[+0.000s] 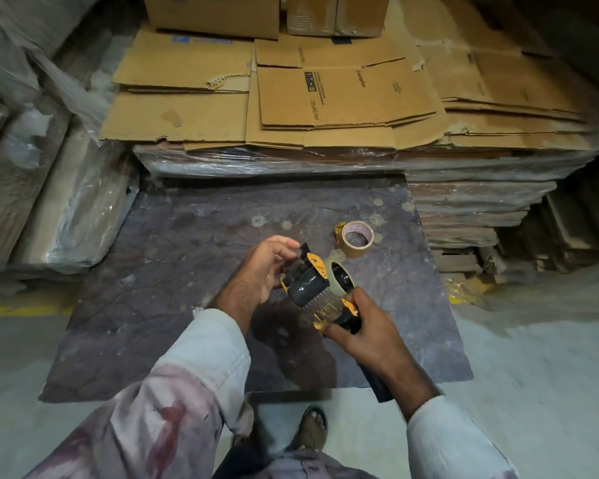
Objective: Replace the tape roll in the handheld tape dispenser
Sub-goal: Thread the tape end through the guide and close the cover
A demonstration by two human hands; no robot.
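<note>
A black and yellow handheld tape dispenser [312,283] is held over a dark board [173,271]. My right hand [363,326] grips its handle and lower frame. My left hand [263,267] holds the dispenser's front end, fingertips on the black flap at the top. A pale, nearly clear tape roll [339,276] sits on the dispenser's hub, partly hidden by the frame. Clear tape stretches across the toothed blade between my hands. A brown tape roll [356,238] lies flat on the board just beyond the dispenser.
Flattened cardboard boxes [343,98] are stacked on plastic-wrapped bundles behind the board. Wrapped stacks [66,209] stand at the left, loose cardboard sheets [481,219] at the right. My sandalled foot [313,426] rests on the grey floor below.
</note>
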